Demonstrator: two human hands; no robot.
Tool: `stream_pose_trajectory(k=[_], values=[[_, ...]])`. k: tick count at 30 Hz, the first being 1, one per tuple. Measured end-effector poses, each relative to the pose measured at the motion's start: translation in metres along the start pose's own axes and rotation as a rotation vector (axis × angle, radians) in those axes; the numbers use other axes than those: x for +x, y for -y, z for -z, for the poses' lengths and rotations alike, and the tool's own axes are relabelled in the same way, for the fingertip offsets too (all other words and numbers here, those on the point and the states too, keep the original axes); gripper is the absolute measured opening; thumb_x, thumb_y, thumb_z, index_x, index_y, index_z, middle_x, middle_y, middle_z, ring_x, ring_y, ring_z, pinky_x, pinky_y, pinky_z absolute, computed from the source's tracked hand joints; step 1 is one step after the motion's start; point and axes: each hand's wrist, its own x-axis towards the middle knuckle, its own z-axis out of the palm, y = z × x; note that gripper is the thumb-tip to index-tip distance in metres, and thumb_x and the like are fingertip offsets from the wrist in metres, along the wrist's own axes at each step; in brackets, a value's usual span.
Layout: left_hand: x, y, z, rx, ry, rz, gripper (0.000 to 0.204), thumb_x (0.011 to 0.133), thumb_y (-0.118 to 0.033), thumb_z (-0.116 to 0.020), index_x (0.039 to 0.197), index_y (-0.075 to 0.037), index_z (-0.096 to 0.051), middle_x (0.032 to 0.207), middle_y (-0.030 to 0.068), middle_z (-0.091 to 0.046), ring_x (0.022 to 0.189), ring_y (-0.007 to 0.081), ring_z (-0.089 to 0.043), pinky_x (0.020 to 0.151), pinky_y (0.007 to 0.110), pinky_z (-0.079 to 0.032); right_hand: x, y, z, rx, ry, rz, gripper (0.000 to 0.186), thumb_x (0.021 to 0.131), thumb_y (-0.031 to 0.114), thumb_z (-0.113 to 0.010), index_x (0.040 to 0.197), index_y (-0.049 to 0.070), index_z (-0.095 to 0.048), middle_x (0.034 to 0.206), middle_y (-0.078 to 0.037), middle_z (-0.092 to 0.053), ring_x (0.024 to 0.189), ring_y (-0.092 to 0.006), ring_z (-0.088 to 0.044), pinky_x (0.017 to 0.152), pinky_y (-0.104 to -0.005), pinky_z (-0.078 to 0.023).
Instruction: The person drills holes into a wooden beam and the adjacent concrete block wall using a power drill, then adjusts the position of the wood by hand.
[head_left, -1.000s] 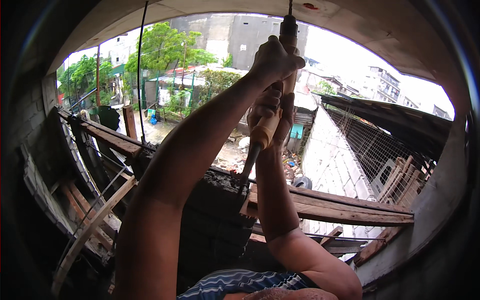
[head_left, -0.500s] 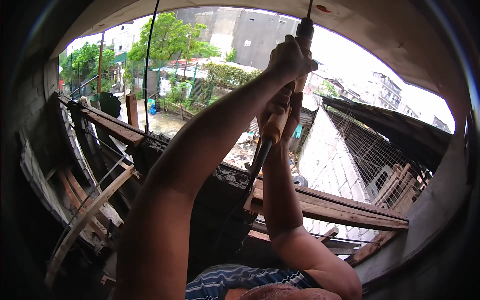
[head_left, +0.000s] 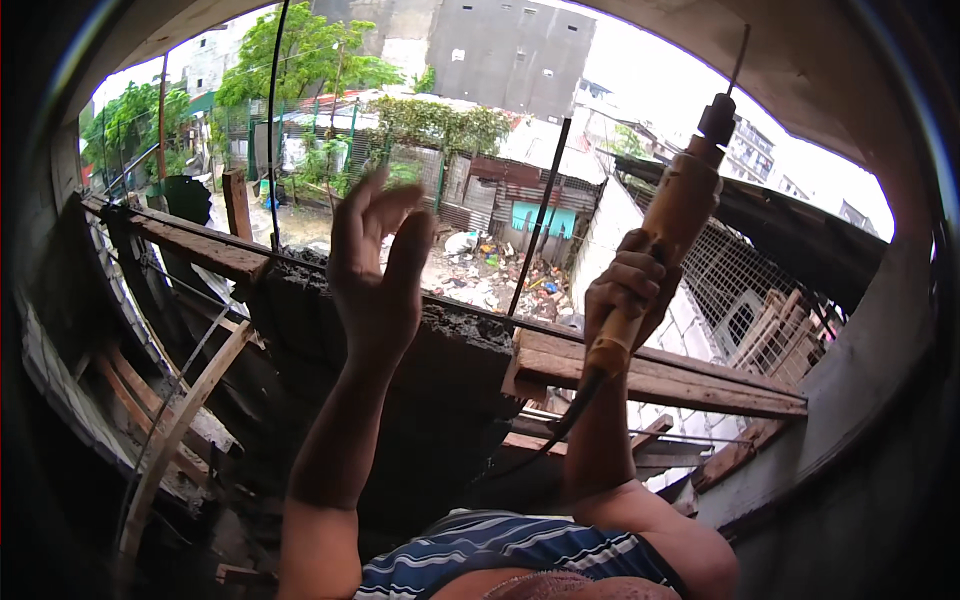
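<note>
My right hand grips a tan power drill around its handle. The drill is tilted up to the right, its long thin bit reaching toward the concrete overhang; whether the tip touches it, I cannot tell. A dark cord hangs from the drill's lower end. My left hand is raised off the drill, empty, fingers apart and half curled, in front of a dark concrete ledge with a thin dark bar along it.
Wooden beams cross at right, more planks lean at left. Upright rods stand before me. Beyond are a block wall, wire mesh, a rubble-strewn yard, sheet-metal shacks and a grey building.
My left hand has let go of the drill and moved down and left. My right hand and the drill have shifted right, and the drill tilts more to the right.
</note>
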Motion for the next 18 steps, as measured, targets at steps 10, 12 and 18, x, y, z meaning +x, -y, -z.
stream_pose_trajectory(k=[10,12,18], values=[[-0.063,0.112,-0.015,0.392,0.548,0.190,0.053,0.097,-0.025,-0.065,0.137,0.007,-0.049,0.127,0.0254,-0.063,0.122,0.0374,-0.060,0.104,0.041,-0.046,-0.047,0.036,-0.047,-0.449,0.099,0.129,0.056,0.105,0.039,-0.044,0.141,-0.004,-0.041,0.099,-0.011,-0.063,0.085,-0.0221,-0.061,0.067,-0.0360,-0.051],[-0.065,0.129,-0.018,0.266,0.650,0.324,0.054,0.098,-0.019,-0.060,0.142,0.008,-0.043,0.134,0.0264,-0.059,0.128,0.0355,-0.056,0.106,0.040,-0.045,-0.050,0.033,-0.063,-0.567,0.125,0.142,0.056,0.107,0.039,-0.039,0.139,-0.006,-0.043,0.102,-0.014,-0.064,0.085,-0.0239,-0.062,0.067,-0.0370,-0.052],[-0.065,0.143,-0.032,-0.064,0.765,0.605,0.057,0.098,-0.013,-0.056,0.145,0.012,-0.036,0.142,0.0282,-0.051,0.133,0.0312,-0.051,0.111,0.038,-0.040,-0.076,0.049,-0.103,-0.786,0.153,0.234,0.061,0.103,0.042,-0.048,0.140,-0.006,-0.043,0.104,-0.014,-0.064,0.086,-0.0257,-0.063,0.067,-0.0386,-0.055]])
